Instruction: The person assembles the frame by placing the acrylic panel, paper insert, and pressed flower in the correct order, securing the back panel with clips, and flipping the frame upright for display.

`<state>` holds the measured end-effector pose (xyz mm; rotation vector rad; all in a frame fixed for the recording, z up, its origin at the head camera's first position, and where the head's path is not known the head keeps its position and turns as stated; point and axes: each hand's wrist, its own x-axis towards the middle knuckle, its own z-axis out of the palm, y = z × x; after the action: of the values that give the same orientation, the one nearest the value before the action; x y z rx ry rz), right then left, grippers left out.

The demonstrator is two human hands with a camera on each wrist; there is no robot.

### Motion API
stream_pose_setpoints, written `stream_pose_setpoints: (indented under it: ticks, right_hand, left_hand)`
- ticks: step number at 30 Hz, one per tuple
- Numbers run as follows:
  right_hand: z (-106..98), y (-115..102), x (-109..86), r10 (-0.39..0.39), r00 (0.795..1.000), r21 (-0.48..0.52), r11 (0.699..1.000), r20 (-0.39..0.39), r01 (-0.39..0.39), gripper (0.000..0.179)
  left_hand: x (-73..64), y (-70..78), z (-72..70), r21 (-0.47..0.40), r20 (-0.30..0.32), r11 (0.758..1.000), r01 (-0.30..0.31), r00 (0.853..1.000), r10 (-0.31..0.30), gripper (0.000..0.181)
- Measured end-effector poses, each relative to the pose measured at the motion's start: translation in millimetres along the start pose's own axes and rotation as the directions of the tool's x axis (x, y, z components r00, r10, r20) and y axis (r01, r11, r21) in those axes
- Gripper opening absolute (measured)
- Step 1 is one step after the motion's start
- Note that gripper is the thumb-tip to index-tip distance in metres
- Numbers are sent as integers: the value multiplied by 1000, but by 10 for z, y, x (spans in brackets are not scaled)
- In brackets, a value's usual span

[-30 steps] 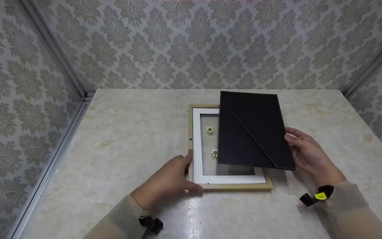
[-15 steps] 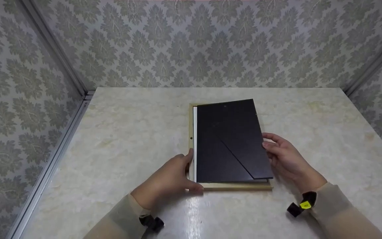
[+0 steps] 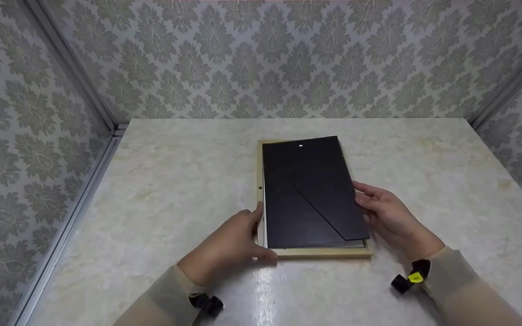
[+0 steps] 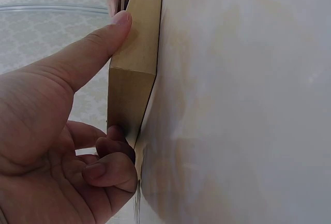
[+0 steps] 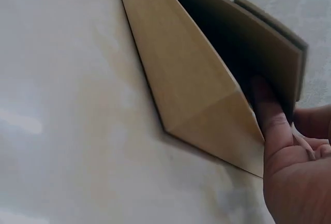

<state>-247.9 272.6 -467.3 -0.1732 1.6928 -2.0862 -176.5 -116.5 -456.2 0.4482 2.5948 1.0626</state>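
Observation:
A wooden picture frame (image 3: 324,253) lies face down on the table, its near-left corner held between the thumb and fingers of my left hand (image 3: 231,240). In the left wrist view that thumb touches the frame's near side while the other fingers curl at the left side. My right hand (image 3: 390,215) pinches the right edge of a black backing board (image 3: 311,194), which covers most of the frame's opening. The board tilts, its right edge raised above the frame in the right wrist view. A thin strip of white mat (image 3: 356,244) shows at the near right.
The pale marbled table (image 3: 175,172) extends around the frame on all sides. Patterned wallpaper panels (image 3: 270,59) stand behind and to both sides, with metal rails (image 3: 68,226) along the left edge.
My right hand has brought the black backing board left and down over the frame, covering the mat and the small flowers. My left hand has stayed at the frame's corner.

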Motion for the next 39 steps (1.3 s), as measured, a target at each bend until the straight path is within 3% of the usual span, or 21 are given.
stream_pose_setpoints:
  ticks: [6, 10, 13, 17, 23, 26, 29, 35, 39]
  right_hand:
    - [7, -25, -13, -2, 1000, -61, 998, 17, 3, 78]
    - [28, -60, -42, -12, 999, -195, 981, -43, 3, 74]
    - [33, -73, -61, -29, 996, -316, 949, -84, 0, 70]
    - [37, -61, -42, -54, 994, -474, 880, -99, 1, 72]
    - [53, -21, 18, -92, 994, -703, 711, -60, 23, 86]
    - [35, 3, 18, -121, 992, -739, 672, -43, 50, 87]
    - [-3, 30, 4, -132, 991, -737, 673, -34, 65, 88]
    - [-57, 86, 1, -139, 990, -696, 714, -25, 82, 87]
    - [-58, 88, 9, -160, 987, -670, 736, -32, 98, 87]
  left_hand:
    - [5, -10, -3, 15, 7, 1000, -2, 1000, 2, 138]
    - [4, -14, -8, 18, 16, 1000, -2, 1000, 2, 139]
    - [1, -18, -6, 13, 23, 1000, -2, 1000, 1, 140]
    - [-3, -22, -8, 13, 22, 1000, -5, 1000, 4, 140]
    - [-14, -16, -13, 14, 17, 1000, -2, 1000, 2, 139]
    - [-18, -15, -7, 2, 25, 1000, 4, 1000, -4, 140]
    - [-20, -16, 5, -7, 36, 1000, 5, 999, -5, 140]
    - [-30, -22, -20, 6, 44, 1000, 9, 999, -9, 135]
    - [46, -63, -169, 13, 21, 1000, -21, 1000, 20, 104]
